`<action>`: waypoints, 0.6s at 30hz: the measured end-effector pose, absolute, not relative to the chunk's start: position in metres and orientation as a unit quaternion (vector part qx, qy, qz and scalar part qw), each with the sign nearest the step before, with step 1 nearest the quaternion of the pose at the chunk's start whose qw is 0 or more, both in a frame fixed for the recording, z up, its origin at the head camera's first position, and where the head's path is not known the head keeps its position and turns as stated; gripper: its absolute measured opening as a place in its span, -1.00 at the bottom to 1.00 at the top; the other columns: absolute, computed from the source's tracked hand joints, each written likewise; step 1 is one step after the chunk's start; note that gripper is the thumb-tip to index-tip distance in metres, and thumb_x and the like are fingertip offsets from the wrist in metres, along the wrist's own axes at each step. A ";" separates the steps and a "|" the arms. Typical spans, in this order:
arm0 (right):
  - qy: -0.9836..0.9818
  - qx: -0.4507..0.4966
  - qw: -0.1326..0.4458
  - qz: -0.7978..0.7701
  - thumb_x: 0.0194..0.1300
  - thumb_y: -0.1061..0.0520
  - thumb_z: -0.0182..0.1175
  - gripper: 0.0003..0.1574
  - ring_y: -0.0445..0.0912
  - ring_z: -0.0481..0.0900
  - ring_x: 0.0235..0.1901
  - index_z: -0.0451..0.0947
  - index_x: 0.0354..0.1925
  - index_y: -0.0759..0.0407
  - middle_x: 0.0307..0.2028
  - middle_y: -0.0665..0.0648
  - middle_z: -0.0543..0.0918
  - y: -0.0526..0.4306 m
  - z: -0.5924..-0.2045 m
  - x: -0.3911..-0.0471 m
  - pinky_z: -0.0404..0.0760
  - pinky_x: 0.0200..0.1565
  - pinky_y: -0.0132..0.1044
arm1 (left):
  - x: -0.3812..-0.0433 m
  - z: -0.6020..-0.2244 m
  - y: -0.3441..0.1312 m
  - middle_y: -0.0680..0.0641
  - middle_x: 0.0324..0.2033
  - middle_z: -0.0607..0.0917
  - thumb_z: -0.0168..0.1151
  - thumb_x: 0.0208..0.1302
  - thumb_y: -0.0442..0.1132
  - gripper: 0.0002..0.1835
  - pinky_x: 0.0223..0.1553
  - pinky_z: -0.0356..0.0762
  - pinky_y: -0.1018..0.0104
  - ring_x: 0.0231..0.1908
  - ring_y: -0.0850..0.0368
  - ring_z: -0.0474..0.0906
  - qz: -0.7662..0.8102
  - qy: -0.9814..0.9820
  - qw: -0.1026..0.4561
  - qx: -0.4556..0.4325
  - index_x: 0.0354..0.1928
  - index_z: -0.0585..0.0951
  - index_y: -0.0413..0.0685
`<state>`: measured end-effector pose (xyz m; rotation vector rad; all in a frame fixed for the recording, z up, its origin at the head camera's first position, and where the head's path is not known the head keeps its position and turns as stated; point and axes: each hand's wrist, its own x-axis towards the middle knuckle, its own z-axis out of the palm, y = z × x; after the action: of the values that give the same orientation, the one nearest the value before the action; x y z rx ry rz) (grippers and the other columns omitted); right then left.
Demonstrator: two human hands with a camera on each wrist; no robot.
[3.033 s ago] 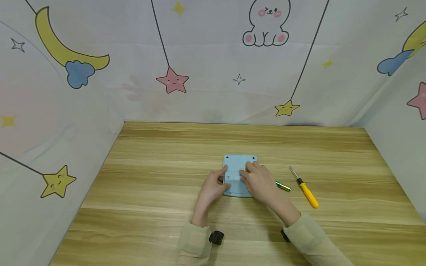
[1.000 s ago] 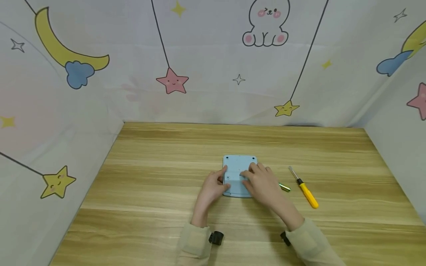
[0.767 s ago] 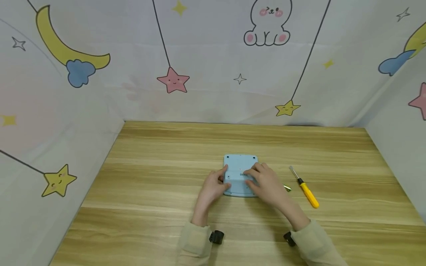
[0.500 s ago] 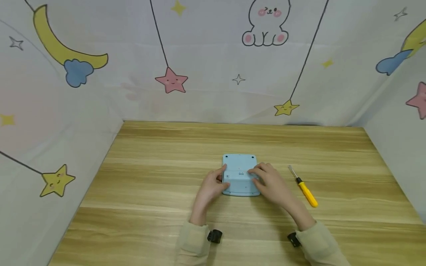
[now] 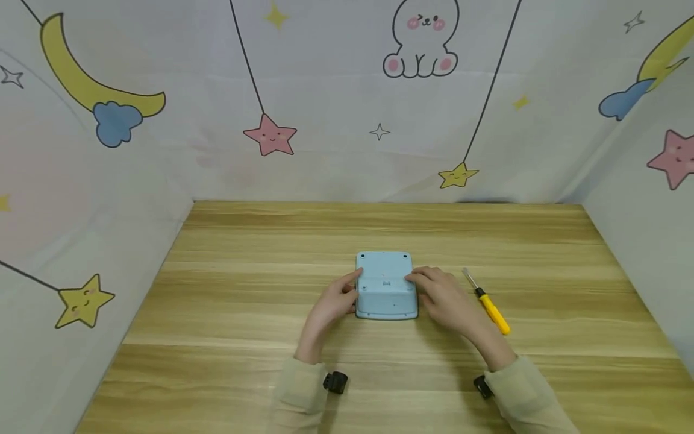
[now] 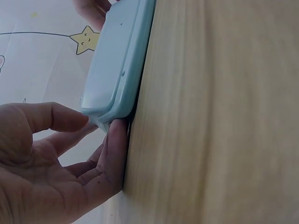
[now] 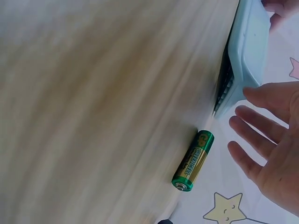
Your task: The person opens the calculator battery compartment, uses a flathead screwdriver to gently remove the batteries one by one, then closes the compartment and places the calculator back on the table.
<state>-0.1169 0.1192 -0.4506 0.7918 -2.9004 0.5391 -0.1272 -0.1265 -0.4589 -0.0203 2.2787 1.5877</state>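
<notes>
A light blue calculator (image 5: 386,298) lies face down on the wooden table, its back cover on top and a latch near the middle. My left hand (image 5: 332,301) holds its left edge; in the left wrist view, the thumb touches the corner while other fingers tuck against the lower edge. At the right edge, my right hand (image 5: 447,299) touches the calculator with loosely extended fingers. Dark keys show under the raised rim in the right wrist view. Near those fingers lies a green and gold battery (image 7: 192,161), which the hand hides in the head view.
A screwdriver (image 5: 488,304) with a yellow handle lies right of my right hand, tip pointing away. White cloth (image 5: 325,163) printed with stars and moons hangs behind the table (image 5: 244,271) and along both sides.
My right hand has slid from the calculator's middle to its right edge, uncovering the latch and blocking the battery from the head view. The left thumb has shifted off the top toward the edge.
</notes>
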 end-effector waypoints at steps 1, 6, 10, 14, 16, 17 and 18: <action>-0.950 0.260 0.042 0.169 0.23 0.31 0.20 -0.53 0.10 0.53 0.12 0.54 0.13 0.18 0.11 0.21 0.57 0.119 -0.451 -0.117 0.51 0.09 0.07 | -0.128 -0.459 -0.127 -0.12 -0.31 0.49 -0.03 0.28 -0.43 -0.41 -0.40 0.47 0.41 -0.46 0.19 0.33 0.564 0.805 0.185 -0.009 0.37 0.36 0.00; -0.953 0.269 0.045 0.132 0.24 0.27 0.22 -0.49 0.10 0.50 0.15 0.49 0.18 0.16 0.14 0.19 0.55 0.119 -0.454 -0.118 0.47 0.12 0.10 | -0.131 -0.458 -0.129 -0.15 -0.29 0.51 -0.05 0.27 -0.45 -0.39 -0.42 0.48 0.41 -0.47 0.18 0.35 0.559 0.806 0.195 -0.015 0.38 0.35 0.03; -0.954 0.276 0.055 0.100 0.26 0.25 0.20 -0.49 0.09 0.48 0.15 0.47 0.20 0.14 0.14 0.17 0.55 0.118 -0.455 -0.121 0.44 0.14 0.11 | -0.134 -0.459 -0.129 -0.19 -0.25 0.53 -0.06 0.22 -0.52 -0.33 -0.42 0.52 0.41 -0.47 0.18 0.39 0.554 0.808 0.201 -0.024 0.38 0.36 0.07; -0.954 0.281 0.066 0.074 0.28 0.24 0.16 -0.50 0.09 0.48 0.14 0.47 0.20 0.13 0.12 0.17 0.56 0.117 -0.456 -0.123 0.43 0.14 0.10 | -0.135 -0.459 -0.128 -0.19 -0.29 0.50 -0.06 0.11 -0.63 -0.24 -0.46 0.52 0.42 -0.49 0.17 0.39 0.551 0.809 0.202 -0.023 0.38 0.35 0.06; -0.954 0.283 0.071 0.064 0.28 0.24 0.16 -0.51 0.09 0.48 0.14 0.47 0.19 0.12 0.11 0.16 0.57 0.116 -0.456 -0.124 0.43 0.15 0.09 | -0.135 -0.459 -0.127 -0.17 -0.31 0.48 -0.06 0.08 -0.66 -0.21 -0.47 0.52 0.42 -0.50 0.17 0.38 0.551 0.809 0.203 -0.023 0.38 0.36 0.06; -0.955 0.283 0.072 0.060 0.28 0.24 0.16 -0.51 0.09 0.48 0.14 0.47 0.19 0.12 0.11 0.16 0.57 0.116 -0.456 -0.125 0.42 0.15 0.08 | -0.135 -0.459 -0.126 -0.17 -0.32 0.48 -0.05 0.08 -0.67 -0.20 -0.48 0.52 0.42 -0.50 0.17 0.38 0.550 0.810 0.203 -0.023 0.38 0.36 0.06; -0.955 0.283 0.074 0.056 0.27 0.24 0.16 -0.51 0.09 0.48 0.14 0.48 0.18 0.12 0.10 0.17 0.57 0.115 -0.456 -0.125 0.42 0.15 0.08 | -0.135 -0.459 -0.126 -0.16 -0.33 0.47 -0.05 0.07 -0.68 -0.19 -0.48 0.52 0.42 -0.50 0.17 0.38 0.550 0.810 0.203 -0.022 0.38 0.36 0.07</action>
<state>-0.1248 0.1154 -0.4556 0.8482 -2.8661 0.1669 -0.1353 -0.1257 -0.4586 -0.0626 2.2596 1.5363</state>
